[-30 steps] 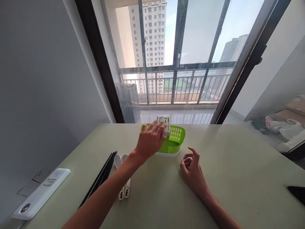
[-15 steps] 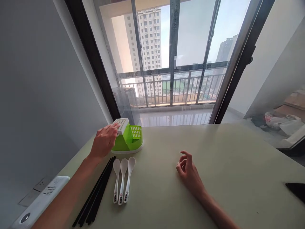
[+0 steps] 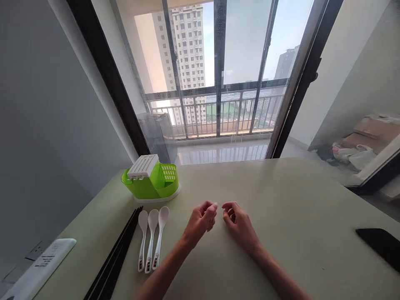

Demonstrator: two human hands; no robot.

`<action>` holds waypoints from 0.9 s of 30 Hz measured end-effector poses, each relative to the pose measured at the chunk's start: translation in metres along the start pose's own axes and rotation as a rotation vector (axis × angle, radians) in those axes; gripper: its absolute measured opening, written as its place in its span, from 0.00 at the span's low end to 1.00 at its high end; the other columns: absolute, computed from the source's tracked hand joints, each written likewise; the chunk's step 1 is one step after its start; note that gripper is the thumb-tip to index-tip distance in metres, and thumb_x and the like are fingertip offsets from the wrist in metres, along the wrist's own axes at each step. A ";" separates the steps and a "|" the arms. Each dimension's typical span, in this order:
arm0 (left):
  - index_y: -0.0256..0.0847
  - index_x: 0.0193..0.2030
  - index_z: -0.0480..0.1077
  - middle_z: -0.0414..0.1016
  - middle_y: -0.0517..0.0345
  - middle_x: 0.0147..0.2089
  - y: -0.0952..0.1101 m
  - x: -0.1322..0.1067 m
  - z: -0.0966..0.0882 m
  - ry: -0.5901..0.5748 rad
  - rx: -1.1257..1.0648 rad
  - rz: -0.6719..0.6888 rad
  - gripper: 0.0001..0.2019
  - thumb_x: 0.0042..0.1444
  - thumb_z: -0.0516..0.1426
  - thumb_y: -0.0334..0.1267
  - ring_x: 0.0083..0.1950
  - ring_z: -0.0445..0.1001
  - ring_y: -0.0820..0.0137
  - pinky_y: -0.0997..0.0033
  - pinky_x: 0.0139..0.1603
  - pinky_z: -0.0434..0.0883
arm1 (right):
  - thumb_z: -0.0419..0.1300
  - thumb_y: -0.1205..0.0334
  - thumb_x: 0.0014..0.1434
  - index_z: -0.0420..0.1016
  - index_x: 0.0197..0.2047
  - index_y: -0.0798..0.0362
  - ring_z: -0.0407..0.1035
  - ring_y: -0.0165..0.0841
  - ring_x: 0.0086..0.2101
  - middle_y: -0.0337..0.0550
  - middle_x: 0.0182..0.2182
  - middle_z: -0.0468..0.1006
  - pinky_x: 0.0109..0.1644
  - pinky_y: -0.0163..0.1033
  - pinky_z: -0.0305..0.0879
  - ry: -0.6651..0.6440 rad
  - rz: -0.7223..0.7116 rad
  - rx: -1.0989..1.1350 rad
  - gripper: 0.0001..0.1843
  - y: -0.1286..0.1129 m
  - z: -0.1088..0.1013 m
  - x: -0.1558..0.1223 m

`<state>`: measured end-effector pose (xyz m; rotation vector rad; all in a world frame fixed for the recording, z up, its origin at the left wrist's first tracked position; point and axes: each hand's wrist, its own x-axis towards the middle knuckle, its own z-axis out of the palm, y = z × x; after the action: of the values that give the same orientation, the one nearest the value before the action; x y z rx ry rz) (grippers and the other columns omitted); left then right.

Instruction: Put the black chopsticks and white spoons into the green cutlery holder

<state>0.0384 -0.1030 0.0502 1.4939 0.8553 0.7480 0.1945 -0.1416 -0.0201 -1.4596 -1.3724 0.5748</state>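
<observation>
My left hand is closed in a loose fist above the middle of the table, with nothing visible in it. Close to its right, not touching it, my right hand is empty, its fingers loosely bent and a gap showing between thumb and fingers. Left of my hands, three white spoons lie side by side, bowls pointing away from me. Several black chopsticks lie in a bundle beside them. Behind these stands a green utensil holder with a white slotted top and an open basket section on its right.
A white power strip lies at the left edge of the pale table. On the right side is a dark flat object. A glass door with a dark frame rises beyond the table's far edge.
My left hand has let go of the utensil holder's white top and moved right, beside my right hand. My right hand's fingers have lowered slightly. The camera view has shifted a little right.
</observation>
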 end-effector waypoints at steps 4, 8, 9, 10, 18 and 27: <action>0.40 0.30 0.65 0.59 0.69 0.22 -0.021 0.014 0.020 -0.129 -0.057 -0.040 0.19 0.59 0.60 0.54 0.23 0.54 0.78 0.76 0.24 0.53 | 0.54 0.60 0.65 0.75 0.43 0.50 0.75 0.35 0.34 0.43 0.39 0.80 0.39 0.38 0.68 -0.029 -0.002 0.006 0.10 0.001 -0.002 0.001; 0.40 0.30 0.65 0.68 0.64 0.27 -0.031 0.022 0.024 -0.070 -0.031 0.021 0.18 0.61 0.59 0.53 0.28 0.65 0.75 0.76 0.30 0.60 | 0.51 0.60 0.68 0.77 0.46 0.50 0.76 0.36 0.38 0.45 0.43 0.82 0.42 0.38 0.69 -0.038 0.000 0.006 0.14 -0.001 -0.002 0.002; 0.40 0.31 0.65 0.69 0.63 0.27 -0.032 0.023 0.025 -0.055 -0.015 0.037 0.18 0.62 0.58 0.52 0.30 0.68 0.74 0.76 0.32 0.62 | 0.50 0.60 0.69 0.78 0.46 0.50 0.76 0.36 0.38 0.45 0.43 0.82 0.43 0.38 0.69 -0.041 -0.002 0.004 0.15 -0.002 -0.002 0.002; 0.41 0.31 0.66 0.70 0.62 0.28 -0.033 0.023 0.025 -0.041 0.009 0.055 0.17 0.63 0.57 0.52 0.31 0.70 0.73 0.76 0.33 0.64 | 0.50 0.60 0.69 0.79 0.47 0.49 0.77 0.35 0.38 0.45 0.43 0.82 0.43 0.38 0.69 -0.048 -0.005 0.000 0.15 -0.004 -0.002 0.002; 0.41 0.31 0.67 0.73 0.57 0.37 -0.028 0.016 0.027 0.053 0.348 0.220 0.16 0.67 0.53 0.47 0.31 0.68 0.72 0.75 0.32 0.64 | 0.55 0.66 0.63 0.76 0.48 0.48 0.76 0.35 0.39 0.41 0.43 0.81 0.42 0.37 0.67 -0.099 0.019 0.037 0.13 -0.009 -0.002 0.003; 0.43 0.35 0.64 0.71 0.62 0.29 -0.043 0.016 0.025 -0.031 0.385 0.192 0.12 0.68 0.52 0.46 0.28 0.67 0.72 0.76 0.28 0.62 | 0.54 0.68 0.58 0.73 0.38 0.48 0.74 0.34 0.34 0.39 0.37 0.78 0.37 0.35 0.66 -0.121 0.057 0.099 0.08 -0.010 -0.002 0.005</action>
<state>0.0642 -0.1014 0.0044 1.9466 0.8739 0.7245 0.1934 -0.1394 -0.0091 -1.4069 -1.3785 0.7681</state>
